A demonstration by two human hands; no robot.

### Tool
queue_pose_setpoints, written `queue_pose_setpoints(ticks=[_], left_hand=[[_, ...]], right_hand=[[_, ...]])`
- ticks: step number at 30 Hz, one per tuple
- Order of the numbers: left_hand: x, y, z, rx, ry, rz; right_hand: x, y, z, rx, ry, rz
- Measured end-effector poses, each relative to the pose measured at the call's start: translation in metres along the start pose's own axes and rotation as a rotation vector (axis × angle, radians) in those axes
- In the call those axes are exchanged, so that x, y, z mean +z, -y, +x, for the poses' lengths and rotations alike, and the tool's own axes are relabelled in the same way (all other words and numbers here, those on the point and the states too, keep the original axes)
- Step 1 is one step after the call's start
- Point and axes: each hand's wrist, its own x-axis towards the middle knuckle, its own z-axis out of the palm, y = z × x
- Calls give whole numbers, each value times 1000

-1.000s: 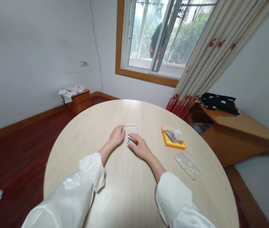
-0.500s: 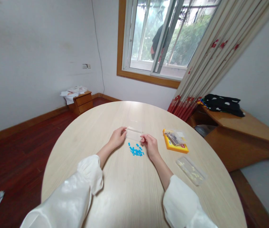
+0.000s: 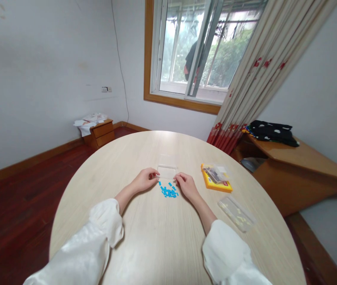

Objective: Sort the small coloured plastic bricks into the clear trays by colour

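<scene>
One clear box [image 3: 167, 171] lies on the counter [image 3: 156, 241], just beyond a scatter of blue pieces [image 3: 169, 192]. The left hand [image 3: 147, 179] and right hand [image 3: 186, 184] are positioned at its near corners, fingers bent; whether either grips it cannot be determined. Right side: yellow pack [image 3: 219, 189]; nearer, a case [image 3: 247, 226] containing pale pieces [image 3: 240, 219].

Right hand [image 3: 187, 185] moved off blue pieces [image 3: 168, 192] to clear box [image 3: 167, 172]; left hand [image 3: 145, 180] slid to nearer corner.
</scene>
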Motion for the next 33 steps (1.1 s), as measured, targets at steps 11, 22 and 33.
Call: queue_pose_setpoints(ticks=[11,22,33], left_hand=[[-2,-13,-2,4,-22,-30],[-4,-23,-16,157,37,365],[-2,-26,-15,157,145,413]], right_hand=[[3,4,-4,2,-184,21],[4,18,-24,-29,-104,-471],[8,11,-24,-135,46,-562]])
